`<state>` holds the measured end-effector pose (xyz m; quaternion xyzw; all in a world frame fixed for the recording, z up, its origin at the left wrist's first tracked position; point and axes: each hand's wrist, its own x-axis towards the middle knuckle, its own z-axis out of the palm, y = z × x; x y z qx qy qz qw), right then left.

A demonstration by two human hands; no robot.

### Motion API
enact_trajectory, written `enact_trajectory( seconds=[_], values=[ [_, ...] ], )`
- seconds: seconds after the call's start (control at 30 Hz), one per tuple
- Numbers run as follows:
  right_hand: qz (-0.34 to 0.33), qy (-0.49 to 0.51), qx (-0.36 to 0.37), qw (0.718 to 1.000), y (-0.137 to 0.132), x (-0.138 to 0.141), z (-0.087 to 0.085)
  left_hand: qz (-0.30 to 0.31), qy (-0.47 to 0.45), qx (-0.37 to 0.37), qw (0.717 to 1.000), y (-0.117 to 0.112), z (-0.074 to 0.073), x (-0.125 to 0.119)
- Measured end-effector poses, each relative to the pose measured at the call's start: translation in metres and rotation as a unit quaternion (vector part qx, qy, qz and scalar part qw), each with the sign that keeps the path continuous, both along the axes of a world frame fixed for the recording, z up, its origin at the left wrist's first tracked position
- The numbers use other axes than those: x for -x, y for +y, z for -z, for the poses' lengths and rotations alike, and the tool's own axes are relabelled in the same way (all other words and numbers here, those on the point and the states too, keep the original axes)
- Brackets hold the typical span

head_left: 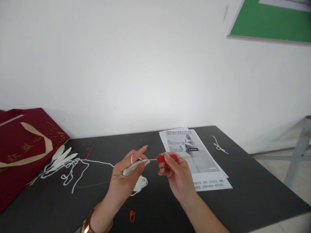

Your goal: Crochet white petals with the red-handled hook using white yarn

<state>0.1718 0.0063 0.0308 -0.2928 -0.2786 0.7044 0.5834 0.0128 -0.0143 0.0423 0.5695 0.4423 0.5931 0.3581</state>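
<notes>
My right hand (175, 173) grips the red handle of a crochet hook (160, 159), its thin metal shaft pointing left. In my left hand (130, 171) is a white crocheted piece (131, 169), pinched between thumb and fingers, with a strand of white yarn looped round a finger. The hook's tip meets the piece at my left fingertips; the exact stitch is too small to make out. Behind and below my left hand lies a small ball of white yarn (141, 184), partly hidden by that hand.
Finished-looking white petal shapes (63, 158) with tangled yarn tails lie at left beside a dark red gift bag (26, 145). Printed sheets (206, 161) lie at right, with a knotted bit of white yarn (218, 147) beyond. An orange stitch marker (132, 216) sits near the front of the black table (155, 210).
</notes>
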Motion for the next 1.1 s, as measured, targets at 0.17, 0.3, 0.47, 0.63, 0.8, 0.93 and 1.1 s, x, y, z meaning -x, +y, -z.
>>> enact_trajectory(
  seconds=[0.17, 0.3, 0.47, 0.63, 0.8, 0.93, 1.1],
  values=[
    [-0.014, 0.022, 0.029, 0.999, 0.001, 0.002, 0.003, -0.027, -0.040, -0.013, 0.999, -0.002, 0.007, -0.007],
    [-0.018, 0.029, 0.053, 0.998, 0.003, 0.004, 0.006, -0.041, -0.057, -0.024, 0.997, -0.002, 0.018, -0.012],
    [0.049, -0.064, -0.034, 0.996, -0.004, 0.009, 0.007, -0.070, -0.086, -0.012, 0.994, -0.002, 0.030, -0.016],
    [0.158, -0.317, -0.302, 0.885, -0.018, 0.008, 0.015, -0.052, -0.207, 0.087, 0.973, 0.000, 0.028, -0.021],
    [0.156, -0.392, -0.522, 0.741, -0.020, -0.001, 0.023, 0.045, -0.346, 0.158, 0.924, 0.002, 0.010, -0.014],
    [0.128, -0.316, -0.442, 0.829, -0.014, -0.002, 0.021, 0.102, -0.369, 0.181, 0.906, 0.006, 0.001, -0.004],
    [0.077, -0.157, -0.305, 0.936, -0.009, 0.002, 0.019, 0.131, -0.373, 0.182, 0.900, 0.003, -0.005, 0.000]
  ],
)
